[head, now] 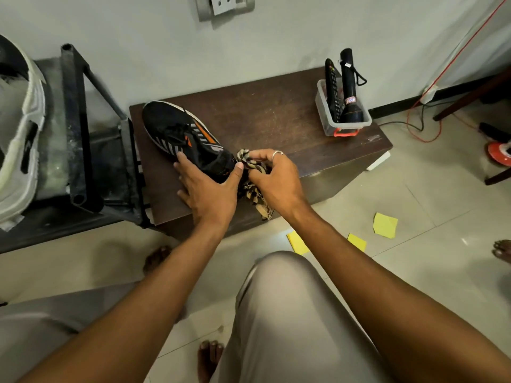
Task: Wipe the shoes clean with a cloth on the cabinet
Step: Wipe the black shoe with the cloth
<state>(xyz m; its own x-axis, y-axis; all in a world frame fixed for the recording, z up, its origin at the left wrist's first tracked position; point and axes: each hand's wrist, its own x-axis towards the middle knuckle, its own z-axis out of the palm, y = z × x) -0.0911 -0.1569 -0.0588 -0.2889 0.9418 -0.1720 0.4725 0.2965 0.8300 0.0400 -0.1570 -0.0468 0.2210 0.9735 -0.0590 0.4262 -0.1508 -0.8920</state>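
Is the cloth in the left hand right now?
No, the right hand grips the striped cloth at the shoe's heel, while the left hand steadies the shoe.

Cloth (pixel 253 172) apparently against shoe (pixel 182 134) heel

Black shoe (pixel 182 131) with orange-and-grey stripes, tan-and-black striped cloth (pixel 255 178), dark brown cabinet (pixel 276 114).
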